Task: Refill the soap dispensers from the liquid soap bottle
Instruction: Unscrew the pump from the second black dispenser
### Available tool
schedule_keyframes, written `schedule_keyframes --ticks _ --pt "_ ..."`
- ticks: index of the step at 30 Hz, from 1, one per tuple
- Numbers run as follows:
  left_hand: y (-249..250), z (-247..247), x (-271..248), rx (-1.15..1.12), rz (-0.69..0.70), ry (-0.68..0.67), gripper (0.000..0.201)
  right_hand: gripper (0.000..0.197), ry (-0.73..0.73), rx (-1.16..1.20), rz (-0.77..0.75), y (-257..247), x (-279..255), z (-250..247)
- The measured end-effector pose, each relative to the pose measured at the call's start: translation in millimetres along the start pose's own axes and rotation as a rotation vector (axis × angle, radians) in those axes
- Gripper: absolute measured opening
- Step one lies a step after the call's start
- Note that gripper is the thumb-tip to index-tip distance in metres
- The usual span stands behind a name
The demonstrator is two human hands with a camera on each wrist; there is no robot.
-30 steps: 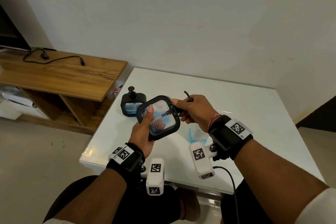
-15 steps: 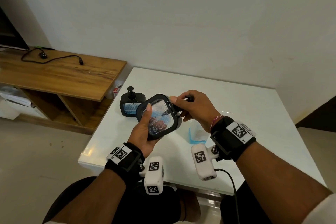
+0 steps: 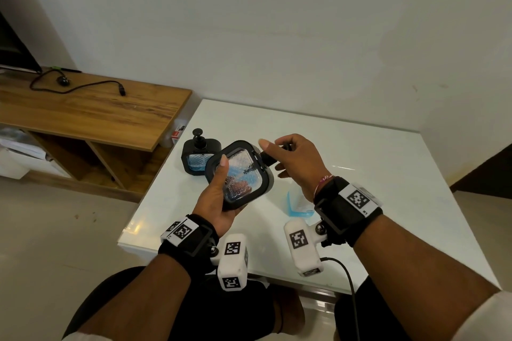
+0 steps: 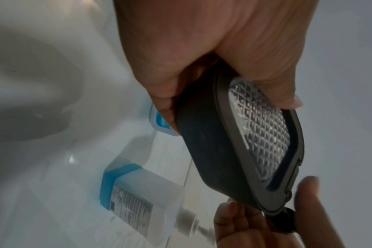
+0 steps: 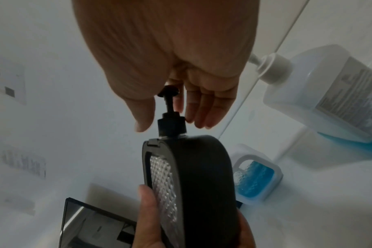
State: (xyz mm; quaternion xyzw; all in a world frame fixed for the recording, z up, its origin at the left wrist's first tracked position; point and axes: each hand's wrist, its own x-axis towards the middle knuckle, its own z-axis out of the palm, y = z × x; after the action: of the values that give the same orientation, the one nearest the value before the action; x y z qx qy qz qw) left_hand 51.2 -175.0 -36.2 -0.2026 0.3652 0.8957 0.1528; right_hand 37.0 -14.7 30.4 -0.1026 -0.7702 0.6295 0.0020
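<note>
Each wrist wears a broad black strap: the left strap (image 3: 191, 238) carries a white plate printed with a black square-pattern marker, and the right strap (image 3: 346, 210) has the same on its upper face. A white boxy camera hangs under each strap on a small ball joint, the left camera (image 3: 232, 261) showing two markers, the right camera (image 3: 303, 248) one. A black cable (image 3: 349, 285) runs from the right camera. A thin pink and white bracelet (image 3: 322, 181) sits beside the right strap. White sleeves (image 3: 490, 318) end above the elbows; dark trousers (image 3: 221, 313) cover the legs.
</note>
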Motion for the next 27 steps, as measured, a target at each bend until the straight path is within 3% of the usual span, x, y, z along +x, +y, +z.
schedule_keyframes --ticks 5,8,14,17,20,27 --pt "0.4 0.4 -0.1 0.013 -0.009 0.013 0.044 0.033 0.007 0.021 -0.060 1.2 -1.7 1.3" --pt "1.8 -0.5 1.0 0.005 -0.004 0.016 0.050 0.042 -0.045 0.066 -0.090 0.2 -1.0 1.3" --pt "1.6 1.7 -0.9 0.001 -0.005 -0.005 0.035 0.046 0.040 0.052 -0.006 -1.4 -4.0 6.7" --pt "2.6 2.1 -1.4 0.007 -0.008 0.003 0.038 0.042 0.032 0.063 -0.016 -1.0 -2.6 5.1" --pt "3.6 1.4 -0.8 -0.008 -0.010 0.008 0.046 0.050 -0.039 0.089 -0.034 -1.5 -0.8 1.6" --pt "1.7 1.9 -2.6 0.009 -0.005 -0.011 0.034 0.046 0.027 0.043 0.005 -1.9 -4.1 2.7"
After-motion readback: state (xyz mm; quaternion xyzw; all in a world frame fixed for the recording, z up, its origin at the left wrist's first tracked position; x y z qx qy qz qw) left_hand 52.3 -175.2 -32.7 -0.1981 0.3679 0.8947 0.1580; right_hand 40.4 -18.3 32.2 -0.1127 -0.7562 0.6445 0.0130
